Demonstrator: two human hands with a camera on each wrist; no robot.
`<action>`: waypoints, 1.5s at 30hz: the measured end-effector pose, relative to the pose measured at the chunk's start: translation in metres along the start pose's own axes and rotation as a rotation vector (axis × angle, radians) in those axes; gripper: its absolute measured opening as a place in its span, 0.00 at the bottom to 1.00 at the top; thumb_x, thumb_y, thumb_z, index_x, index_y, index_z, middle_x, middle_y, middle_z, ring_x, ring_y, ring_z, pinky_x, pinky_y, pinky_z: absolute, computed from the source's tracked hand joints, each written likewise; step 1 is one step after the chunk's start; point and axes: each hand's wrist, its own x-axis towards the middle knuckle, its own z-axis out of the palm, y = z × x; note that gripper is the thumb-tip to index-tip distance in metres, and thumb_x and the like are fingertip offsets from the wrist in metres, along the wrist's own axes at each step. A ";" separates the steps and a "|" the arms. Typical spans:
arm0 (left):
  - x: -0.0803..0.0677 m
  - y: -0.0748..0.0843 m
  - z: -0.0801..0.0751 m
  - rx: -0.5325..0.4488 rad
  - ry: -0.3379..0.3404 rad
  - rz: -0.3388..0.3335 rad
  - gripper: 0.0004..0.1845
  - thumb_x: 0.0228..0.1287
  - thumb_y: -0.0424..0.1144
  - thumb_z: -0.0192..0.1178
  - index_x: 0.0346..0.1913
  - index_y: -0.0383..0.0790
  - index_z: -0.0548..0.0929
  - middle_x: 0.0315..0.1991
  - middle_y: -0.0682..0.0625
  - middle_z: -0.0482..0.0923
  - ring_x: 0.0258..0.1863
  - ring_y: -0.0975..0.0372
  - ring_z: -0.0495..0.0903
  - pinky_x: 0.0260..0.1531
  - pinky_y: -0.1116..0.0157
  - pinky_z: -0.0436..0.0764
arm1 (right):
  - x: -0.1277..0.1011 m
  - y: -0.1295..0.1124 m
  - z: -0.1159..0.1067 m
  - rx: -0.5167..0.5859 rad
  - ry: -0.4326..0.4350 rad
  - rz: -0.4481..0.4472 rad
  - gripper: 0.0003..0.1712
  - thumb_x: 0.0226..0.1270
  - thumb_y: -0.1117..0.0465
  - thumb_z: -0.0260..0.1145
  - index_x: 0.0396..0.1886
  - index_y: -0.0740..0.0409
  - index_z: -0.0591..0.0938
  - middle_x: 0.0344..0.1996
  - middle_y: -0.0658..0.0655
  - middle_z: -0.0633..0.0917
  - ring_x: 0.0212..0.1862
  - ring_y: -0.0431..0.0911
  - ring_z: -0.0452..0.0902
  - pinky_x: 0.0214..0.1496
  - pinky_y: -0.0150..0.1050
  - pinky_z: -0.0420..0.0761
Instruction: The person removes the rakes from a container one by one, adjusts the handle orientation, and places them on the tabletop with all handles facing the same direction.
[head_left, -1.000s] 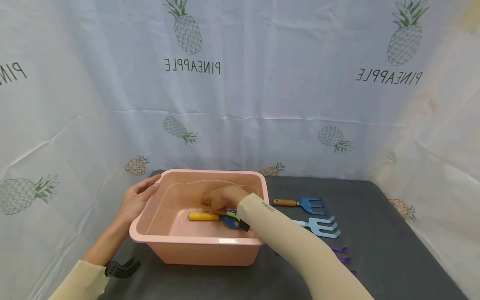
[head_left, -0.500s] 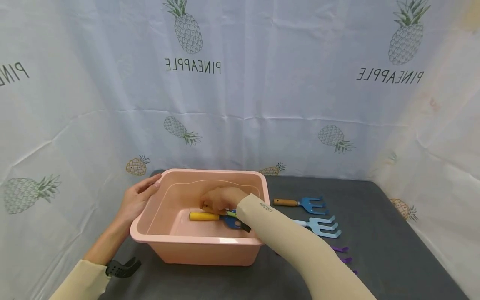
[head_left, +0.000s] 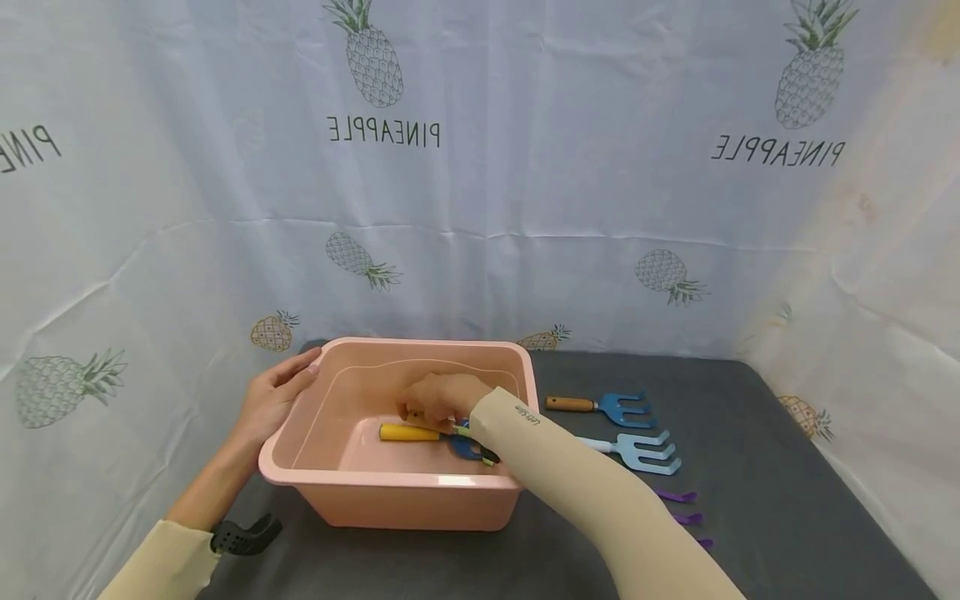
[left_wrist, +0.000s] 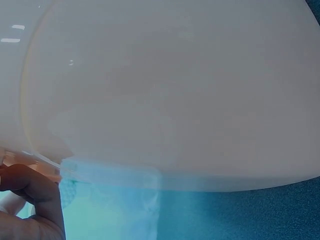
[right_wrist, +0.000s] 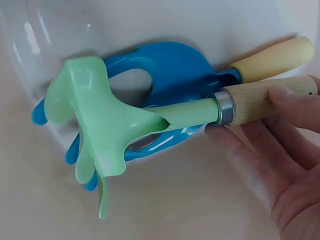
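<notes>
A pink plastic basin [head_left: 405, 480] stands on the dark table. My left hand [head_left: 274, 400] grips its left rim; in the left wrist view the fingers [left_wrist: 42, 192] are bent at the rim. Inside the basin, my right hand [head_left: 442, 397] holds a light green hand rake [right_wrist: 97, 112] by its wooden handle [right_wrist: 255, 102], thumb on top and fingers beneath. The rake's tines bend downward. A blue hand fork [right_wrist: 182, 65] with a yellow handle [head_left: 408, 432] lies on the basin floor, partly covered by the green rake.
Right of the basin lie a blue hand fork [head_left: 622, 410] with a wooden handle and a light blue hand fork [head_left: 645, 453]. Purple prongs [head_left: 688, 519] show beyond my right sleeve [head_left: 585, 492], which hides the rest. A pineapple-print curtain [head_left: 480, 183] encloses the table.
My right hand has shifted slightly left inside the basin, and a green tip of the rake now shows below the wrist. The left hand stays on the rim.
</notes>
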 end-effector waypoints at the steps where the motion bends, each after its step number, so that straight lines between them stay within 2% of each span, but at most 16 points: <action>1: 0.000 0.000 0.000 0.001 0.001 0.003 0.35 0.78 0.54 0.58 0.78 0.39 0.66 0.50 0.76 0.77 0.47 0.84 0.80 0.46 0.79 0.83 | -0.001 0.000 0.000 0.034 -0.001 0.000 0.34 0.57 0.81 0.65 0.55 0.41 0.82 0.35 0.50 0.78 0.32 0.45 0.74 0.19 0.34 0.76; 4: 0.000 0.000 -0.001 -0.002 0.006 0.006 0.35 0.78 0.53 0.58 0.78 0.39 0.67 0.49 0.77 0.78 0.47 0.84 0.80 0.45 0.79 0.83 | -0.006 0.000 -0.002 0.198 -0.007 -0.002 0.37 0.55 0.82 0.60 0.59 0.44 0.83 0.40 0.54 0.80 0.31 0.45 0.72 0.19 0.34 0.69; 8: 0.001 -0.002 -0.001 -0.014 0.002 -0.004 0.36 0.77 0.54 0.59 0.79 0.40 0.66 0.48 0.78 0.78 0.47 0.83 0.81 0.45 0.79 0.84 | -0.014 -0.001 -0.005 0.420 -0.031 0.005 0.38 0.56 0.80 0.57 0.63 0.46 0.83 0.43 0.59 0.80 0.32 0.47 0.70 0.23 0.35 0.62; 14: 0.002 -0.002 0.000 -0.010 0.000 -0.004 0.35 0.78 0.53 0.58 0.79 0.38 0.66 0.47 0.79 0.78 0.46 0.83 0.80 0.44 0.80 0.83 | -0.023 -0.001 -0.007 0.624 -0.041 -0.002 0.36 0.56 0.77 0.54 0.60 0.44 0.84 0.43 0.59 0.78 0.35 0.47 0.69 0.29 0.37 0.60; 19: 0.002 -0.001 -0.001 0.003 0.010 -0.007 0.35 0.78 0.53 0.57 0.78 0.38 0.66 0.46 0.80 0.77 0.45 0.84 0.80 0.44 0.80 0.83 | -0.028 0.001 -0.009 0.778 -0.067 -0.004 0.35 0.56 0.78 0.55 0.58 0.43 0.85 0.47 0.61 0.78 0.35 0.49 0.67 0.27 0.38 0.57; 24: 0.001 0.000 -0.001 0.022 0.010 0.001 0.34 0.79 0.53 0.57 0.78 0.39 0.66 0.47 0.80 0.76 0.46 0.85 0.79 0.45 0.80 0.83 | -0.027 0.000 -0.012 0.790 -0.097 -0.018 0.38 0.54 0.78 0.56 0.64 0.49 0.82 0.49 0.59 0.77 0.41 0.48 0.71 0.29 0.39 0.64; 28: 0.000 0.000 -0.001 0.009 0.014 0.001 0.34 0.78 0.51 0.57 0.78 0.37 0.66 0.46 0.81 0.77 0.46 0.85 0.80 0.44 0.80 0.83 | -0.024 0.000 -0.016 0.686 -0.104 -0.047 0.40 0.55 0.76 0.56 0.70 0.50 0.77 0.50 0.55 0.77 0.44 0.47 0.73 0.34 0.41 0.71; 34: 0.000 0.001 -0.001 0.020 0.021 0.005 0.34 0.78 0.52 0.58 0.78 0.37 0.67 0.45 0.81 0.77 0.45 0.85 0.80 0.44 0.80 0.83 | -0.021 0.002 -0.022 0.638 -0.119 -0.096 0.40 0.57 0.75 0.56 0.70 0.46 0.77 0.52 0.54 0.76 0.44 0.47 0.72 0.32 0.39 0.69; 38: 0.000 0.001 -0.001 0.006 0.022 0.005 0.34 0.78 0.52 0.58 0.78 0.37 0.67 0.45 0.81 0.78 0.45 0.84 0.81 0.43 0.80 0.83 | -0.016 0.005 -0.028 0.546 -0.130 -0.181 0.41 0.57 0.73 0.56 0.72 0.45 0.74 0.54 0.57 0.75 0.46 0.48 0.75 0.33 0.39 0.78; 40: 0.000 0.001 -0.001 0.001 0.013 0.002 0.35 0.77 0.52 0.59 0.78 0.37 0.66 0.46 0.80 0.78 0.45 0.84 0.81 0.44 0.79 0.83 | -0.015 0.006 -0.031 0.500 -0.121 -0.210 0.43 0.56 0.73 0.55 0.74 0.44 0.73 0.58 0.56 0.76 0.50 0.47 0.75 0.36 0.41 0.83; 45: -0.001 0.000 -0.001 0.017 0.010 0.003 0.36 0.76 0.55 0.59 0.78 0.39 0.67 0.49 0.78 0.77 0.47 0.83 0.80 0.45 0.79 0.84 | -0.016 0.006 -0.036 0.434 -0.074 -0.272 0.47 0.52 0.75 0.50 0.75 0.46 0.72 0.67 0.56 0.73 0.58 0.46 0.72 0.37 0.42 0.85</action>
